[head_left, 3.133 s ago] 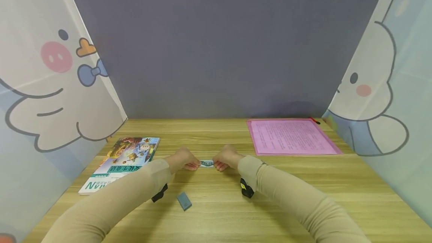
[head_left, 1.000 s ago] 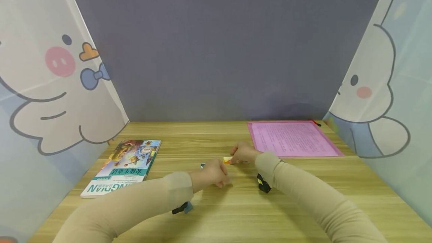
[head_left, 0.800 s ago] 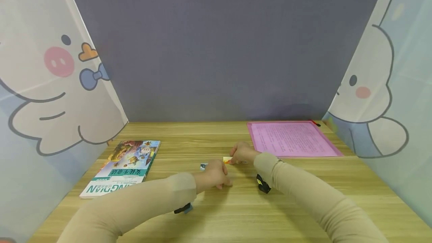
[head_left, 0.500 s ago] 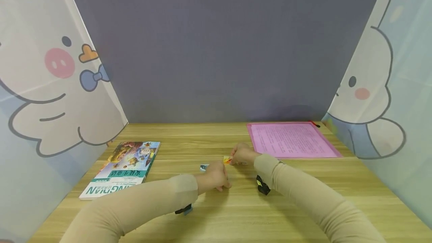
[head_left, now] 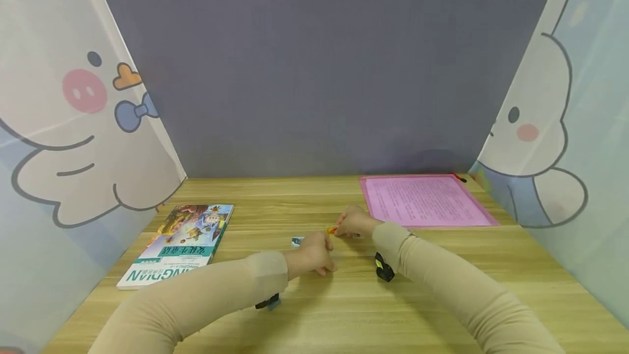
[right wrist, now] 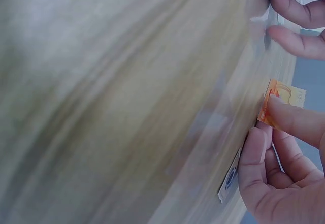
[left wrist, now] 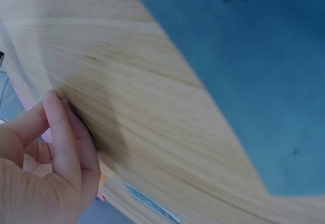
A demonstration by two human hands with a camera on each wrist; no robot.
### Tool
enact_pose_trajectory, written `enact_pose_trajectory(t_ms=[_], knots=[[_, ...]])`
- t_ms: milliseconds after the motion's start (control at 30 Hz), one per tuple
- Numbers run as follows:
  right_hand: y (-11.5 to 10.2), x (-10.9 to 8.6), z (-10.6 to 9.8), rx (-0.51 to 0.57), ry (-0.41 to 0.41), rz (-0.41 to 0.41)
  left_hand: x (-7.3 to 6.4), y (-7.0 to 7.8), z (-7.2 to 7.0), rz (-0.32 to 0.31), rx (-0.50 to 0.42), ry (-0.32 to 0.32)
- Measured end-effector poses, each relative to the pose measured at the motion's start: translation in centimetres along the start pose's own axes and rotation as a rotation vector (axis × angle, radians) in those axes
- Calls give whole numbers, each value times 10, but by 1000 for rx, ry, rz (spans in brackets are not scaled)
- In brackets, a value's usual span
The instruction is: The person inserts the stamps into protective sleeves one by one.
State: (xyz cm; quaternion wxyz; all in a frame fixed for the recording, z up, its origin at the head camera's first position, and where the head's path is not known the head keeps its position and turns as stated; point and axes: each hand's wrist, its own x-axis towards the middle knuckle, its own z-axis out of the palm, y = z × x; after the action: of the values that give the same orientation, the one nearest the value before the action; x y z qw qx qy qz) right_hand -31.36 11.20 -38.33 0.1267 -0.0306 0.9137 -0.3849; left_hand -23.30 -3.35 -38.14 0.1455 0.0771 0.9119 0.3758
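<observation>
Right hand (head_left: 355,222): fingertips narrow, in a pinch on the small orange-and-yellow slip (right wrist: 287,96); serrated outer edge visible in the right wrist view, remainder covered by the fingers. Location of slip: at the left side of the right fingertips, close to the tabletop; contact with the surface not determinable. Left hand (head_left: 313,253): to the left and nearer, fingers bent, tips gathered close together at the tabletop in the left wrist view; item between the tips, if any, not determinable. Between the two hands, in the right wrist view: pale translucent-looking patch (right wrist: 210,117) at table level, identity unclear. Just beside the right fingers: second slip (right wrist: 231,177), pale with dark print, partly hidden. Just beyond the left hand: blue-grey slip (head_left: 297,241), flat on the table. Nearer, beside the left wrist: blue block (left wrist: 244,82), dark printed characters on the face, partly hidden in the head view by the black wrist camera (head_left: 267,301). Well to the left: illustrated book (head_left: 177,245), flat, cover up. Far right: pink document sleeve (head_left: 427,201) with printed sheet. Beneath everything: wood-grain table (head_left: 344,316). At the far edge: dark grey panel (head_left: 324,70).
</observation>
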Motion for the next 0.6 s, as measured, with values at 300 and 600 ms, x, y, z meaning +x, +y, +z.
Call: enact_pose_trajectory(t_ms=[300, 600], knots=[[0, -1, -1, -10, 11, -8, -5, 7, -4, -6, -14, -8], [3, -2, 0, 44, -5, -9, -6, 3, -3, 25, 10, -22]])
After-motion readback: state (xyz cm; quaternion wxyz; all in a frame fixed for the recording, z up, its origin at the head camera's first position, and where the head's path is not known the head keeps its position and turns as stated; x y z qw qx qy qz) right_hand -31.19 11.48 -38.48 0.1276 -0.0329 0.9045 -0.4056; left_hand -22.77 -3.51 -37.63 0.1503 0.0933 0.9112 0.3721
